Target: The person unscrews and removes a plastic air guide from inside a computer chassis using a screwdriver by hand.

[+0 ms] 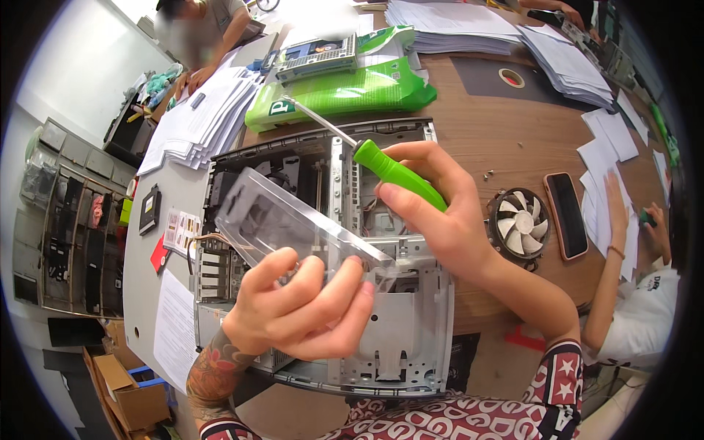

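In my right hand (440, 202) is a screwdriver with a green handle (396, 174), its metal shaft pointing up and left. My left hand (301, 304) grips a clear plastic blister package (286, 209) by its lower right end. Both hands are raised over an open metal computer case (403, 308) lying on its side on the table. Dark parts and metal rails show inside the case, and the package and my hands cover some of its inside. Thin wires stick out at its left edge.
Beyond the case lie a green package (345, 92) and a metal drive-like box (315, 59). A cooling fan (519, 222) and a phone (565, 215) are at the right. Paper stacks (202, 117), a tape roll (511, 78) and loose screws (488, 175) lie around. Other people work at the far left and right.
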The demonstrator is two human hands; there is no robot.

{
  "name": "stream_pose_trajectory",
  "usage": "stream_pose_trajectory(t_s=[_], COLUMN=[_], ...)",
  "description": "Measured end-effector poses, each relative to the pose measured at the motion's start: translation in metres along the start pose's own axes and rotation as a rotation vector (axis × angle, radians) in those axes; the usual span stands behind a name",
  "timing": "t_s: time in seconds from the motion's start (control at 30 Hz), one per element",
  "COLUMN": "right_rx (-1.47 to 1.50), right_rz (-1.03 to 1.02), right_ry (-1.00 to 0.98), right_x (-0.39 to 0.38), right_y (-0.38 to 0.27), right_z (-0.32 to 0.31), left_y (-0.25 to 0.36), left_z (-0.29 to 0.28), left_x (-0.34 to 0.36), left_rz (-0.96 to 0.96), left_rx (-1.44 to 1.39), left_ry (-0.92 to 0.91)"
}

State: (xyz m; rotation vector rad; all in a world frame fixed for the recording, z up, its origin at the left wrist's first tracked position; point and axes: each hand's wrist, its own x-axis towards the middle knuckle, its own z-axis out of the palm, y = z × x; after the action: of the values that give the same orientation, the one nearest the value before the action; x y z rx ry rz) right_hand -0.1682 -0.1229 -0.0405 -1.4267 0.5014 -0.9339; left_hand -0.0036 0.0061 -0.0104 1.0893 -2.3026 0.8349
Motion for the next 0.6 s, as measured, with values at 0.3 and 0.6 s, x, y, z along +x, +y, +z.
stream_pose_trajectory(t_s=[0.3, 0.6], right_rx=[0.394, 0.062], right_rz=[0.127, -0.184], right_ry=[0.118, 0.325], right_x=[0.009, 0.021], right_y=[0.0, 0.021], right_z=[-0.01, -0.012], left_y=[-0.013, -0.009], left_z=[0.025, 0.042], left_x=[0.017, 0.031], left_rz=[0.06, -0.057], left_rx=[-0.199, -0.365], left_ry=[-0.225, -0.491])
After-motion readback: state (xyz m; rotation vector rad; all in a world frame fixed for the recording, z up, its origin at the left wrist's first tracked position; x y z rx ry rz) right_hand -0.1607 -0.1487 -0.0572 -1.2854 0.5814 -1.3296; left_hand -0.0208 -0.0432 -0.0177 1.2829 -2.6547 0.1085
